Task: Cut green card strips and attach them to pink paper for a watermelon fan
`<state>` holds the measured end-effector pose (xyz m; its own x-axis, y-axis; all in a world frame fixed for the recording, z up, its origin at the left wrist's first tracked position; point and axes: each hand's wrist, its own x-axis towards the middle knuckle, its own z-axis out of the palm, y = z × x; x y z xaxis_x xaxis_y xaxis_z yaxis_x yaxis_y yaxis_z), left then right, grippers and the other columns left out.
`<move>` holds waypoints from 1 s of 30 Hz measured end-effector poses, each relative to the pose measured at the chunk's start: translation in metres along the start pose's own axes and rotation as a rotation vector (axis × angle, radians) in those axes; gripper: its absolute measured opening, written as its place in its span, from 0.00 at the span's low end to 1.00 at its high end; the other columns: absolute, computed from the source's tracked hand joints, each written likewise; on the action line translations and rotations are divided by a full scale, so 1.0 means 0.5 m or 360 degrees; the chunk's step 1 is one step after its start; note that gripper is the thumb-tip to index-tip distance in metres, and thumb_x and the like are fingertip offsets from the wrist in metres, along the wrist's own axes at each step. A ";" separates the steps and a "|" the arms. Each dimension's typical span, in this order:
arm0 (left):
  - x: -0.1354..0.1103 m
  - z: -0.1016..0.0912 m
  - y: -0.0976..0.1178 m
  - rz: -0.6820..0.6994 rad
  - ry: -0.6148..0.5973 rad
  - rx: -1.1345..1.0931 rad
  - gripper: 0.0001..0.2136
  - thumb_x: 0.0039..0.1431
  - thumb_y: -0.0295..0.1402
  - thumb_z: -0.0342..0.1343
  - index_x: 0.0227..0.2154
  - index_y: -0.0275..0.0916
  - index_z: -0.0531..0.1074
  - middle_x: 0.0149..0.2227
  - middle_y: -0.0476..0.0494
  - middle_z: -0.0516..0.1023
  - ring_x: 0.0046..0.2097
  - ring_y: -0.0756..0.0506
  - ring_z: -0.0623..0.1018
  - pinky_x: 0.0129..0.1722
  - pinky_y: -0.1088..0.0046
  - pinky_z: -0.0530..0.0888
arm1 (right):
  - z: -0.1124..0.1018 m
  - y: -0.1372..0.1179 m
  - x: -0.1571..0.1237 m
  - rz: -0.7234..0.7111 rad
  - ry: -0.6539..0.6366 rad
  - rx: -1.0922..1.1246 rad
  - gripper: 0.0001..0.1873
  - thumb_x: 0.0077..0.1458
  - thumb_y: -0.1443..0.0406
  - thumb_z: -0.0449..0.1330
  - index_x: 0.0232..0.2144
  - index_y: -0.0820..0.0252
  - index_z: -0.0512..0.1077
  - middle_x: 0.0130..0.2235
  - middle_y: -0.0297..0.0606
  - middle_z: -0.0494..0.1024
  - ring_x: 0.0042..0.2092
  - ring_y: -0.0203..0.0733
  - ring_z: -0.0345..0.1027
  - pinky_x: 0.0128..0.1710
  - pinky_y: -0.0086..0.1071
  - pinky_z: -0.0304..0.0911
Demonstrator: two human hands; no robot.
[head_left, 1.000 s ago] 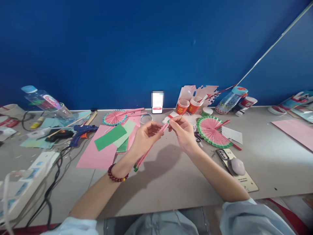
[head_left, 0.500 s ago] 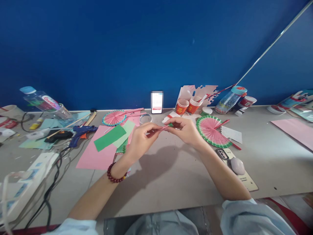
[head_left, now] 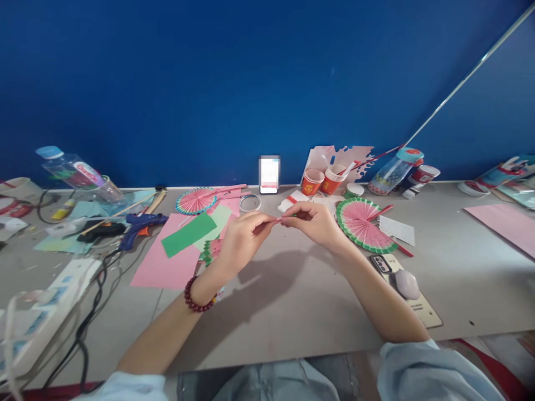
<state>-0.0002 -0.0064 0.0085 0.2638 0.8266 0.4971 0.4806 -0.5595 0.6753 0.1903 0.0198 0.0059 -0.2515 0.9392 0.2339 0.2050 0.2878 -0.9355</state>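
Observation:
Both my hands are raised over the middle of the grey table (head_left: 292,301) and pinch a folded pink paper strip with a green edge (head_left: 273,221). My left hand (head_left: 240,239), with a dark red bead bracelet on its wrist, is closed on the strip's left part; pleated pink and green paper (head_left: 210,252) shows below that hand. My right hand (head_left: 313,223) is closed on the strip's right end. Only a short piece of the strip shows between the fingertips.
A pink sheet (head_left: 163,262) with green paper pieces (head_left: 188,234) lies to the left, beside a blue glue gun (head_left: 140,225) and cables. A finished watermelon paper fan (head_left: 361,223) lies to the right, a smaller fan (head_left: 194,200) behind. Red paper cups (head_left: 324,181), a standing phone (head_left: 268,175), bottles and another phone (head_left: 382,264) line the table.
The strip, first held slanting down from my left hand, is now level between both hands. The hands have closed toward each other, and pleats now show under my left hand.

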 end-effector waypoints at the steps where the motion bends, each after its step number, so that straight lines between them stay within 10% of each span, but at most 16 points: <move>1: 0.001 -0.001 0.000 -0.0016 -0.0012 -0.0007 0.09 0.62 0.36 0.52 0.34 0.42 0.78 0.31 0.45 0.78 0.32 0.48 0.74 0.33 0.72 0.67 | 0.000 0.000 0.001 0.0002 -0.0003 0.0009 0.11 0.46 0.58 0.67 0.28 0.59 0.77 0.29 0.39 0.80 0.33 0.43 0.75 0.35 0.37 0.69; 30: 0.015 0.005 -0.026 -0.0646 -0.0636 -0.0972 0.19 0.53 0.37 0.61 0.48 0.38 0.74 0.36 0.41 0.81 0.35 0.46 0.80 0.41 0.64 0.77 | -0.006 0.016 0.016 0.0127 0.0092 0.0312 0.16 0.45 0.58 0.67 0.35 0.59 0.69 0.24 0.31 0.76 0.25 0.35 0.70 0.29 0.32 0.67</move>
<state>-0.0023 0.0074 0.0022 0.5002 0.8659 -0.0015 0.0947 -0.0530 0.9941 0.1925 0.0303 0.0012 -0.1863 0.9683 0.1664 0.0326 0.1754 -0.9840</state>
